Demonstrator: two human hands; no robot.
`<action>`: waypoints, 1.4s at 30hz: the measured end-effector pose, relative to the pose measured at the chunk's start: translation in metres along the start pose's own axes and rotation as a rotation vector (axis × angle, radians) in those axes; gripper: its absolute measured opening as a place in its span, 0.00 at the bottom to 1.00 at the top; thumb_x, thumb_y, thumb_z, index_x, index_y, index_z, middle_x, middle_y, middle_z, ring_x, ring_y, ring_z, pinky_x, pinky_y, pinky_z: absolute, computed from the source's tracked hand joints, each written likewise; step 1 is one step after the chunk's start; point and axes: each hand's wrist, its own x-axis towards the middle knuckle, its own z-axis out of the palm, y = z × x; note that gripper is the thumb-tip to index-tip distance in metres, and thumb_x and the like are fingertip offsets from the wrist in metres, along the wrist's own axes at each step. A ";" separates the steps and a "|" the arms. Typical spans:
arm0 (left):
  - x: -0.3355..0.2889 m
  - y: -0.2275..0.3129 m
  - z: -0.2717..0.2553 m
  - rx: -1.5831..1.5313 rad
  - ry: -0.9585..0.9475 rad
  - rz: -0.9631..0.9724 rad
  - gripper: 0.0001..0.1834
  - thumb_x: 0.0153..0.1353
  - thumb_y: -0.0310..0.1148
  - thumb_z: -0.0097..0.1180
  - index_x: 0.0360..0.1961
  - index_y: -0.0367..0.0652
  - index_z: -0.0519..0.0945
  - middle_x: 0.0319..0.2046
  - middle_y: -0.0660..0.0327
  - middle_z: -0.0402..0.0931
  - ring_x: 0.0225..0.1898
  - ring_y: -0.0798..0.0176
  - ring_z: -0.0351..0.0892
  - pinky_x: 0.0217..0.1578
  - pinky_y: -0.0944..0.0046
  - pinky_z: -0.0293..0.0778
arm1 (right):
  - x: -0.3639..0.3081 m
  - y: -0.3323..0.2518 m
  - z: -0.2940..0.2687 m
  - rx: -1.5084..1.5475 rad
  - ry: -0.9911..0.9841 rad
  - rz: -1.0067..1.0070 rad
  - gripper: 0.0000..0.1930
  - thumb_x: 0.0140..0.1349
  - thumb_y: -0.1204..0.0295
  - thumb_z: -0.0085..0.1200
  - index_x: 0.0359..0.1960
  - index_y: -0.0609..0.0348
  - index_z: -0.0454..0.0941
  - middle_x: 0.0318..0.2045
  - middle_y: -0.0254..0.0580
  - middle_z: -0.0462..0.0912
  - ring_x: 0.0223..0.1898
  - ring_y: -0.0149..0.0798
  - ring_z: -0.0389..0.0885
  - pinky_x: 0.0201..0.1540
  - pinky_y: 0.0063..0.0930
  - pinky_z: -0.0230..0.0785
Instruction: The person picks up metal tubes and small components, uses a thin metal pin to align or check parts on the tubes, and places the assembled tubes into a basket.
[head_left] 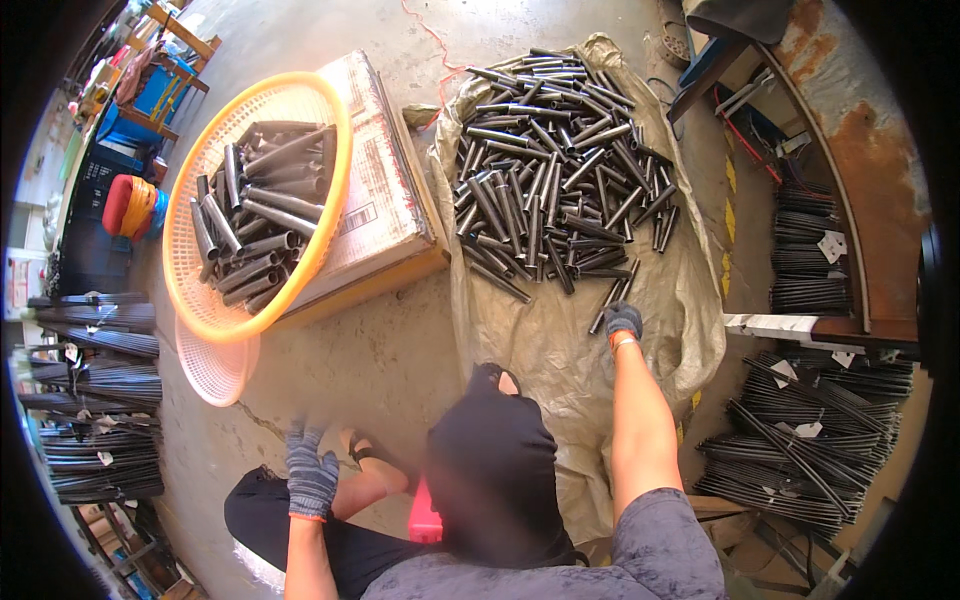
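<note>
Steel tubes [560, 160] mostly left on sack [560, 350]; basket [200, 300] part-filled; right hand [622, 320] grasping tube; left hand [310, 475] released, empty.

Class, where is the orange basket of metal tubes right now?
In the head view, the orange basket sits upper left on a cardboard box, left of the sack with loose tubes.

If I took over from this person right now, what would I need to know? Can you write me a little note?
Right hand: gloved, reaching onto the sack, touching short dark metal tubes at the near edge of the loose pile; its grip is hidden.
Left hand: gloved, open, holding nothing, by the knee.
Done: many tubes already lie in the orange basket on the cardboard box.
Left: the big pile on the sack.
</note>
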 end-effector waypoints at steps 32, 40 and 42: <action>-0.022 0.042 -0.037 -0.584 0.044 0.429 0.20 0.55 0.31 0.62 0.50 0.38 0.78 0.45 0.52 0.80 0.50 0.53 0.77 0.54 0.59 0.69 | -0.286 -0.175 -0.287 0.597 0.071 -1.019 0.08 0.50 0.82 0.61 0.33 0.59 0.83 0.35 0.43 0.78 0.36 0.39 0.80 0.38 0.31 0.73; -0.059 0.099 -0.124 -1.274 -0.230 0.472 0.28 0.59 0.39 0.62 0.58 0.36 0.73 0.54 0.55 0.75 0.56 0.61 0.73 0.58 0.59 0.66 | -0.471 -0.282 -0.262 0.754 -0.901 -1.262 0.11 0.49 0.86 0.60 0.34 0.61 0.81 0.41 0.40 0.76 0.46 0.41 0.76 0.47 0.33 0.71; -0.075 0.083 -0.130 -1.487 -0.344 0.390 0.26 0.60 0.37 0.61 0.58 0.36 0.73 0.53 0.56 0.75 0.55 0.63 0.73 0.58 0.60 0.67 | -0.488 -0.285 -0.257 0.690 -1.033 -1.149 0.09 0.50 0.85 0.60 0.34 0.61 0.81 0.42 0.41 0.77 0.45 0.43 0.77 0.46 0.34 0.70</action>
